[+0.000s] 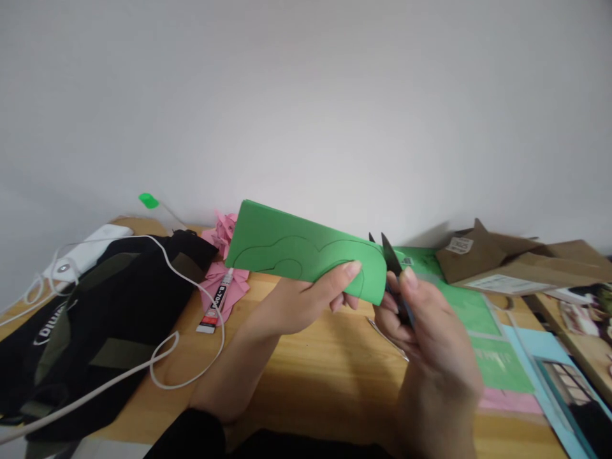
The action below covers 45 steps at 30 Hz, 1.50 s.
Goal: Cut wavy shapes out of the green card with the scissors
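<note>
Left hand (306, 306), mid-frame: thumb on front, other fingers behind, pinching green paper (282, 245) near its lower right. Paper at centre of frame, raised above table (315, 376), tilted down to right, curved outlines drawn on it. Right hand (435, 338), right of centre: fingers wrapped round scissors (393, 260), blades parted at paper's right end; cannot tell whether cutting. Left of centre: glue tube (218, 303) on pink paper (238, 291). Far left: black bag (153, 306). Right: cardboard (507, 264).
</note>
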Tool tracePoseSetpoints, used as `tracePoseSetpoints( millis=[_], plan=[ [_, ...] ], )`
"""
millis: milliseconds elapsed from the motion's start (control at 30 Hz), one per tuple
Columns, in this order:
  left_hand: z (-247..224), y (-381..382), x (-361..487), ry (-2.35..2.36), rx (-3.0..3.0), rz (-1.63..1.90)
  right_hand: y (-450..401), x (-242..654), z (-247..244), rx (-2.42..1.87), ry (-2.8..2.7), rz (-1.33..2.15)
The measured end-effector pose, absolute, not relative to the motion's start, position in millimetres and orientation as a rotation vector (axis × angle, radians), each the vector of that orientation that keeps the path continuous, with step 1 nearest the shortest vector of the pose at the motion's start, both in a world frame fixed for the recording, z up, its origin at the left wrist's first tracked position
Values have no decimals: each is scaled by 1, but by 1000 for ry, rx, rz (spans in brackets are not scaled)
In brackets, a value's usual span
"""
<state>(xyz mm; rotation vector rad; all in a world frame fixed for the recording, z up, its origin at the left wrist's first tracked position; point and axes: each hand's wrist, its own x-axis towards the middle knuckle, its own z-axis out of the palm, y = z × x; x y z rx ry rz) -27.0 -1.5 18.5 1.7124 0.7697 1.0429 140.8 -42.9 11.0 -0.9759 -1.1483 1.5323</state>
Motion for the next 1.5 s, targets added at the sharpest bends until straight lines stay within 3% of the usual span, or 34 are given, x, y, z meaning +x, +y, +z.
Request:
tracePoseSetpoints(
  millis=[1500],
  plan=[
    [22, -1, -29, 825, 1697, 1027, -43, 140, 19, -1004, -1129, 1508]
  ],
)
